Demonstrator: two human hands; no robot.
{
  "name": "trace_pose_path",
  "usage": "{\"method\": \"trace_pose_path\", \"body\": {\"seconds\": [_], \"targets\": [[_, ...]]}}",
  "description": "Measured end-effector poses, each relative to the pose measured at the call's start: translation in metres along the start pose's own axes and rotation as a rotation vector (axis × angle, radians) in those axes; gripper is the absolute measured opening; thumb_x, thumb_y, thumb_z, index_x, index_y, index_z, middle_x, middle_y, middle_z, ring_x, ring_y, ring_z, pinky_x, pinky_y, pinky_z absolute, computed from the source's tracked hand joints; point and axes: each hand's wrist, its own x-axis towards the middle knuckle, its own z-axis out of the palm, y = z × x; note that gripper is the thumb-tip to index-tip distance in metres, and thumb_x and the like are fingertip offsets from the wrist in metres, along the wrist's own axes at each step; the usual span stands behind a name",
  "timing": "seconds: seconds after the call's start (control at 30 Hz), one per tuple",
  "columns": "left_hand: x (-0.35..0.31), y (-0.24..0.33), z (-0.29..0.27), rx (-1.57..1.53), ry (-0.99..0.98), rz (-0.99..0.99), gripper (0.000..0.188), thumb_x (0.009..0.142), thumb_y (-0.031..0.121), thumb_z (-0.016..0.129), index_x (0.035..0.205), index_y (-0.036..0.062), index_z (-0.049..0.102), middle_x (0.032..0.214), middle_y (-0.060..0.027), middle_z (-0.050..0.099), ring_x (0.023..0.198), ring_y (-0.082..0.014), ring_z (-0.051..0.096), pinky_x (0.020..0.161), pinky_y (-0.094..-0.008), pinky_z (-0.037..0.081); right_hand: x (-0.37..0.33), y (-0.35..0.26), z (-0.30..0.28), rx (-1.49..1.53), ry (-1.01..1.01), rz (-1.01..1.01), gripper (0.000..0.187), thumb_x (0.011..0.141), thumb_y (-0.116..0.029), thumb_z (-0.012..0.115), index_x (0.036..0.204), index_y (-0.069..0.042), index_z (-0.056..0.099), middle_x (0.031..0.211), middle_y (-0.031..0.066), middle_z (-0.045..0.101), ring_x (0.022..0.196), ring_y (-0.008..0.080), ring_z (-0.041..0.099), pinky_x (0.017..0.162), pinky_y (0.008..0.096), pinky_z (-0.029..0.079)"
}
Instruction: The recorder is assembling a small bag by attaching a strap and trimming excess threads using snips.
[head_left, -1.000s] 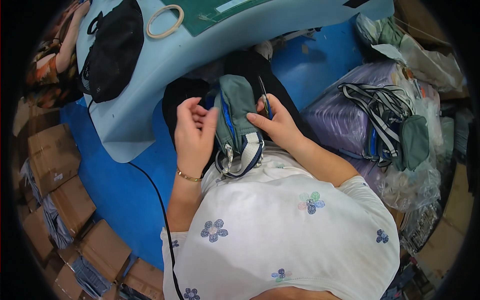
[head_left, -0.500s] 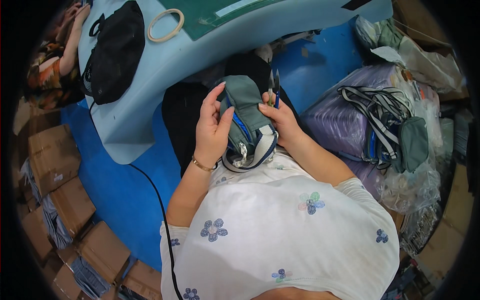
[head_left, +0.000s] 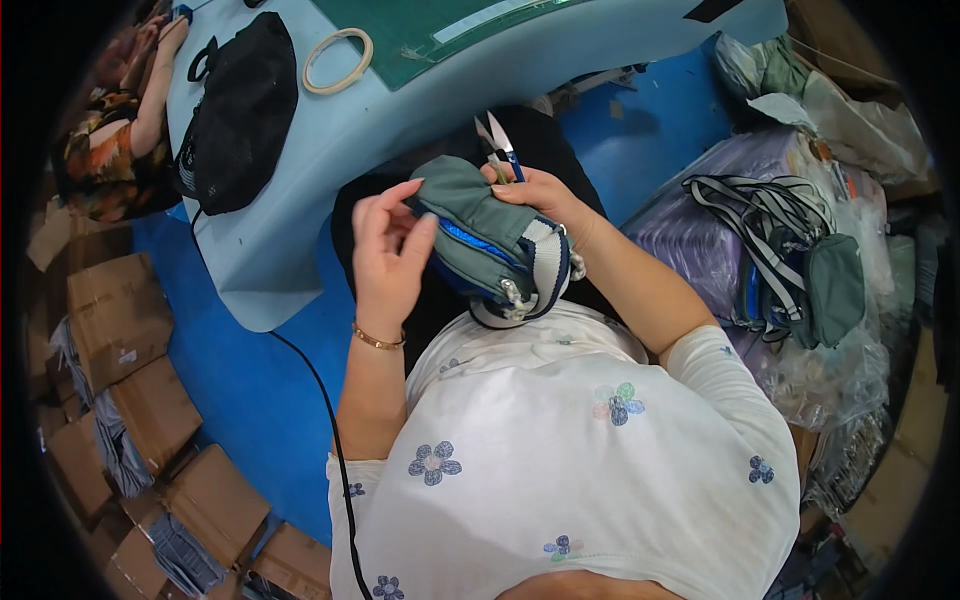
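Note:
A small grey-green zip bag (head_left: 470,205) with a blue-edged opening along its side is held over my lap, tilted to the left. A white-and-navy webbing strap (head_left: 549,262) loops round its lower right end, beside a pale zipper pull. My left hand (head_left: 388,255) grips the bag's left edge between thumb and fingers. My right hand (head_left: 550,200) holds the bag's upper right side. Between its fingers are also thread snips (head_left: 508,150), blades pointing up and away from me. The fingers under the bag are hidden.
Ahead is a light blue table (head_left: 330,135) with a black fabric bag (head_left: 240,120), a tape roll (head_left: 309,76) and a green mat (head_left: 390,60). Another similar bag (head_left: 835,285) lies on plastic-wrapped stacks (head_left: 690,235) at right. Cartons (head_left: 120,310) and a person (head_left: 125,140) are left.
The bag has turned, its top leaning left and its strap end swinging right. My right hand has moved up and left with the snips, whose blades now spread wider.

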Motion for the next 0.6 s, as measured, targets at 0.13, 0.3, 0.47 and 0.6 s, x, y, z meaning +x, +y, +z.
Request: {"method": "trace_pose_path", "body": {"seconds": [0.13,0.3,0.47,0.6], "targets": [[0.016,0.005,-0.016,0.293,0.091,0.203,0.035,0.083,0.011,0.064,0.116,0.0029,0.057,0.110,-0.0078,0.049,0.094,-0.0175,0.051,0.086,-0.0287,0.042,0.005,-0.012,0.002,-0.033,-0.167,0.134,0.026,0.081,-0.010,0.065,0.104,-0.007,0.053,0.093,0.0012,0.059,0.083,0.0096,0.060,0.077,0.0247,0.049],[0.021,0.011,-0.005,0.130,-0.200,-0.043,0.032,0.080,0.015,0.068,0.107,0.0018,0.058,0.099,-0.0071,0.058,0.091,-0.0148,0.054,0.082,-0.0266,0.044,0.013,-0.018,-0.001,-0.212,-0.252,0.170,0.021,0.081,-0.011,0.067,0.096,-0.008,0.052,0.084,-0.0017,0.056,0.078,0.0063,0.058,0.071,0.0211,0.047],[0.023,-0.020,0.011,-0.026,-0.005,-0.228,0.015,0.084,0.013,0.065,0.090,0.0031,0.056,0.078,0.0018,0.055,0.071,-0.0057,0.048,0.063,-0.0206,0.041,0.021,-0.031,-0.038,-0.901,0.227,-0.419,0.019,0.086,-0.017,0.065,0.096,-0.004,0.055,0.088,0.0029,0.061,0.082,0.0109,0.060,0.072,0.0240,0.048],[0.018,-0.020,0.011,-0.190,0.189,-0.264,0.012,0.089,0.013,0.062,0.087,0.0043,0.054,0.077,0.0035,0.051,0.070,-0.0033,0.044,0.061,-0.0188,0.037,-0.033,-0.035,-0.009,-0.785,0.324,-0.562,0.028,0.082,-0.019,0.070,0.095,-0.005,0.050,0.091,0.0013,0.055,0.079,0.0089,0.053,0.072,0.0233,0.044]]}}
